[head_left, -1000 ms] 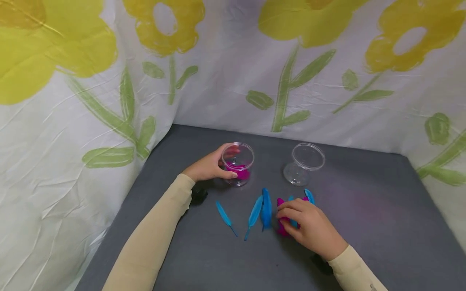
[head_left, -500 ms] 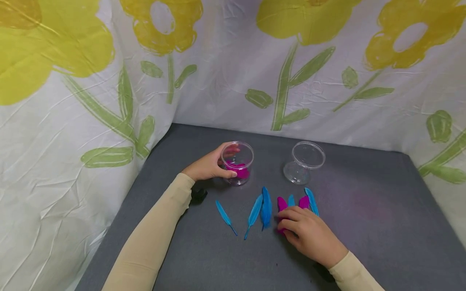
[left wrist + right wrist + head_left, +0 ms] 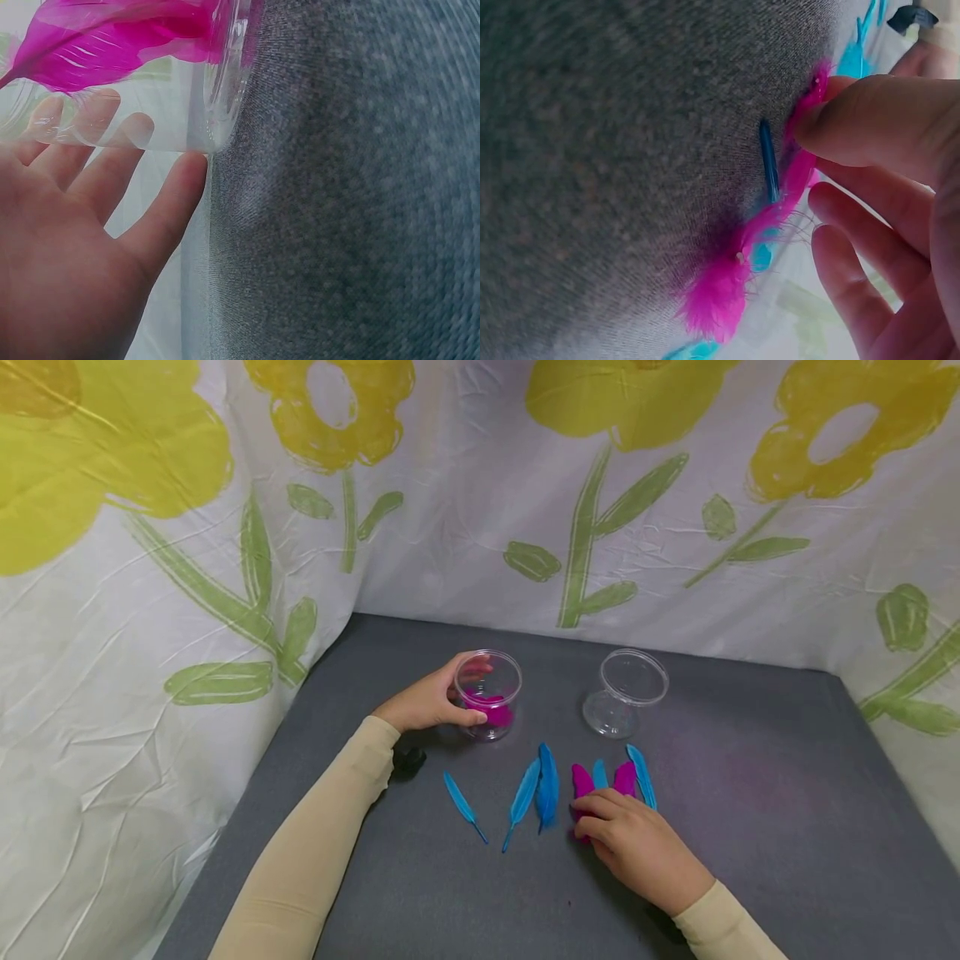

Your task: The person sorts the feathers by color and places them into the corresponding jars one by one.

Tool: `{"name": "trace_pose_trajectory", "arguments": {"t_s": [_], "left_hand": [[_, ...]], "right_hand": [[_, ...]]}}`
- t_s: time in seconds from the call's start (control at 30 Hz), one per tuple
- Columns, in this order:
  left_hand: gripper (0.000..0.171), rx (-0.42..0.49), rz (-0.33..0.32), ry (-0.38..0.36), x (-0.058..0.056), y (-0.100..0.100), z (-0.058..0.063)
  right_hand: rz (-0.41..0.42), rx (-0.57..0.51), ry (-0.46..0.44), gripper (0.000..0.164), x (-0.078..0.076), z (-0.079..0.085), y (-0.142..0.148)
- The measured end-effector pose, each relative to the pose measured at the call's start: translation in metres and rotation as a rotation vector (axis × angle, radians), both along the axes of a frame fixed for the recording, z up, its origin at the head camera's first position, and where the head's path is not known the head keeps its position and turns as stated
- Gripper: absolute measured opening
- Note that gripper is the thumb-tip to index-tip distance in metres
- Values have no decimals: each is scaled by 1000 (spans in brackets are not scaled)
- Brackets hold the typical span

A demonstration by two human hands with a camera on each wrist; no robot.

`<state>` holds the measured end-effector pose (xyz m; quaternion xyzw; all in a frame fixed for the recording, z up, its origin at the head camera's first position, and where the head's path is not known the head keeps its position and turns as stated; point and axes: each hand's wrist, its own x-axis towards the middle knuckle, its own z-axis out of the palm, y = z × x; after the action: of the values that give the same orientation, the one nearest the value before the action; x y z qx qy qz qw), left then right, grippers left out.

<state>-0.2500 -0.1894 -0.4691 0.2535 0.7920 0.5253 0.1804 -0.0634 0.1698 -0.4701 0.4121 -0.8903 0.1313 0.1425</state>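
Person at a grey table, both hands busy. Left hand curls round the left cup, thumb on the near side, fingers at the far side. Inside, low down: a pink feather; cannot tell if more than one lies there.

Right hand is narrow at the tips: thumb and forefinger pinch the left pink feather, other fingers spread loosely. The feather lies in the near row, right of the middle. A short blue feather sits just beside it, then the right pink feather, then the rightmost blue feather. Three more blue ones lie to the left. Right cup stands on the far side, no hand on it.

Likeliest trouble, to my eye: the short blue feather getting dragged along, since its quill lies so close under the pinch. A slack grip could let light fluff slide free; a hard one could crush the vanes. The left cup looks light too; a firm squeeze or a shove from the thumb could tip it and spill its pink.
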Motion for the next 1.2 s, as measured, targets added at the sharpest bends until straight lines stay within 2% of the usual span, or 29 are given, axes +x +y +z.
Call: {"name": "trace_pose_trajectory", "arguments": {"t_s": [0.33,0.8,1.2], "left_hand": [[98,1,4,-5,1,0,0],[96,13,0,-7,2,1,1],[99,-19,12,0,1,0,-1]], "right_hand": [[14,11,14,28,-2,-2,-1],[-5,30,-10,29,-1,-1,-3],[-29,27,-12,32,-1,-2,-5]]}}
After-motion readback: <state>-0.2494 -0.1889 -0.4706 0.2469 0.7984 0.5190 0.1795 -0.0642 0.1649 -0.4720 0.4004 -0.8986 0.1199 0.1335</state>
